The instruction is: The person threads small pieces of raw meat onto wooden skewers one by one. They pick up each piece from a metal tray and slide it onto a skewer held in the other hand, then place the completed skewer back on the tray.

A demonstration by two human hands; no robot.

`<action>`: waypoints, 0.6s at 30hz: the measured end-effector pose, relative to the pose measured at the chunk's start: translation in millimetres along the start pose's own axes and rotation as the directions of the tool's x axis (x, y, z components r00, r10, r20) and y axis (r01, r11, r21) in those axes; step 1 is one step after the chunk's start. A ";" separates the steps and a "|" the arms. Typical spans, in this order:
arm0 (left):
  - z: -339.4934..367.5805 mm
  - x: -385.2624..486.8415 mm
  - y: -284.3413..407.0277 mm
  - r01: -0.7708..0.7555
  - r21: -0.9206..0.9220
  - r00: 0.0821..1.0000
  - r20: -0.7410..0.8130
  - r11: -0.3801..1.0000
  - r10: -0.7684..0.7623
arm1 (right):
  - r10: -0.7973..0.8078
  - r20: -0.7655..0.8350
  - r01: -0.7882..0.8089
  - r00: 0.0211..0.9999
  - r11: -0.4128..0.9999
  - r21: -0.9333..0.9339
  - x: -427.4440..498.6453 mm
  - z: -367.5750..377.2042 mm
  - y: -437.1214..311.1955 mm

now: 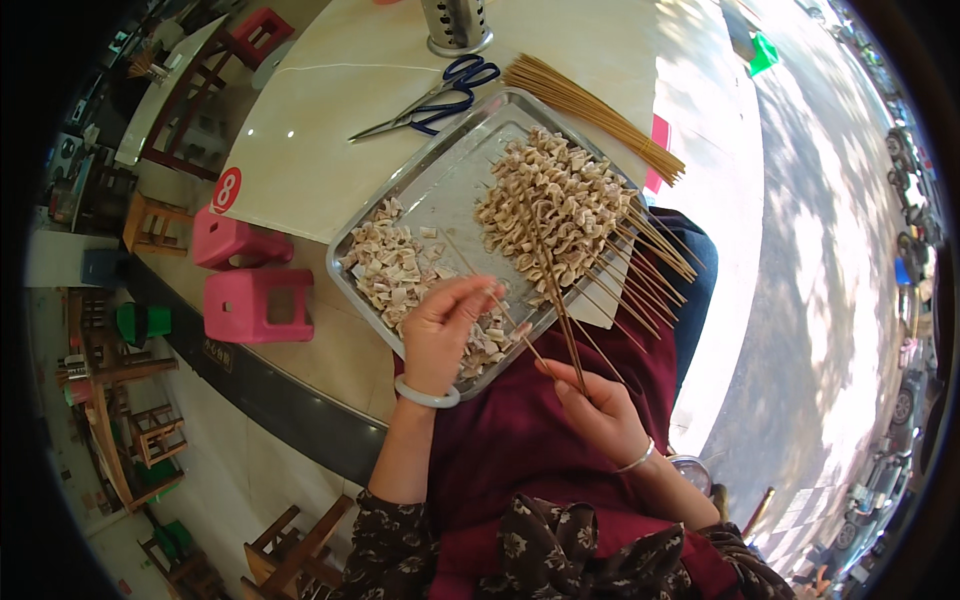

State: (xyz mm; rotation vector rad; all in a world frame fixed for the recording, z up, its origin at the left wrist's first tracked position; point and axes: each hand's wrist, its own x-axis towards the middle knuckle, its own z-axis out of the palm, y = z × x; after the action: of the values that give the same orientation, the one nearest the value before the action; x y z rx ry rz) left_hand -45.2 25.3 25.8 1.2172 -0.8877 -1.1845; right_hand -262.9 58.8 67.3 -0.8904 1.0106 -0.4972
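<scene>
My left hand [446,319], with a pale bangle at the wrist, pinches a thin bamboo skewer [510,319] near its upper part. On that skewer sits a small piece of pale meat or offal [522,330]. My right hand [592,405] grips the lower end of the same skewer, along with several other skewers [556,300] that point up over the tray. Below my hands lies a metal tray [450,157]. Loose cut pieces [386,259] fill its left and near side. Loaded skewers [559,206] are piled at its right, their bare ends sticking out over the rim.
Blue-handled scissors [431,101] lie behind the tray on the table [322,112]. A bundle of bare bamboo skewers [592,112] is beside the tray's far right corner. A perforated metal holder [457,26] stands farther back. Pink plastic stools [259,306] are left of the table.
</scene>
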 end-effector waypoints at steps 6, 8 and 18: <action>29.0 -14.3 -7.3 0.055 -0.159 0.998 -0.005 0.986 -0.056 | -0.060 -0.064 0.069 0.996 0.985 0.159 13.0 1.8 3.6; 30.3 -9.7 -12.7 0.022 0.019 0.998 -0.066 1.000 -0.021 | -0.073 -0.122 0.091 0.990 0.985 0.147 12.1 -3.3 4.0; 34.8 15.8 -44.6 -0.327 0.756 0.941 0.203 0.567 0.271 | -0.038 -0.166 0.058 0.985 0.991 0.121 3.4 -16.2 4.1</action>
State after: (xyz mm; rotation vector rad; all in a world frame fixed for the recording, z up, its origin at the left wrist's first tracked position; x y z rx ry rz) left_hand -83.9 4.8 -13.3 1.6237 -1.7063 -0.5229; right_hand -275.7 52.1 58.3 -0.7717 1.0958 -0.6762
